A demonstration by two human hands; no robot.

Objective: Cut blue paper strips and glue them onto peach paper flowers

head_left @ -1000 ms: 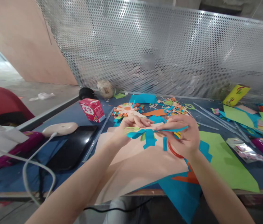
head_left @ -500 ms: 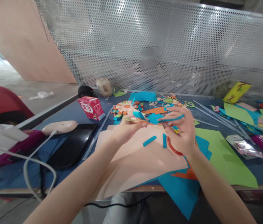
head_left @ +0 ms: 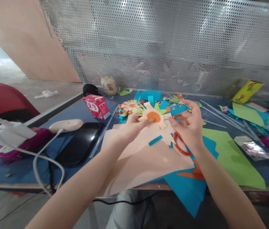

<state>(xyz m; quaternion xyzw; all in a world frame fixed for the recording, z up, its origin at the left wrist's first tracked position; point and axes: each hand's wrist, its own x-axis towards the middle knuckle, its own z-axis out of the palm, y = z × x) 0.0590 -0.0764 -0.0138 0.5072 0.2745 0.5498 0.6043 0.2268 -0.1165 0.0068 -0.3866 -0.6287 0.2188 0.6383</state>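
My left hand point(head_left: 131, 126) pinches a paper flower point(head_left: 154, 116) with cream petals, an orange centre and blue and green petals behind; its thumb rests by the orange centre. My right hand point(head_left: 189, 124) is closed on a blue paper strip point(head_left: 178, 110) at the flower's right edge. Both hands hover over a cream paper sheet point(head_left: 139, 159). Loose blue strips point(head_left: 155, 140) and red-handled scissors point(head_left: 180, 144) lie on the sheet under my right hand. A second paper flower point(head_left: 127, 107) lies on the table behind.
Blue paper point(head_left: 187, 190) and a green sheet point(head_left: 230, 159) overhang the near edge. A red carton point(head_left: 96, 107), black tray point(head_left: 79, 147), white device with cable point(head_left: 65, 125) and purple item point(head_left: 17, 144) sit left. Scraps, clear rods point(head_left: 217, 116) and a yellow box point(head_left: 247, 91) lie by the perforated metal wall.
The flower has been turned face up in my left hand, showing its orange centre. My right hand has brought the blue strip to its right edge. A blue strip dropped onto the cream sheet.
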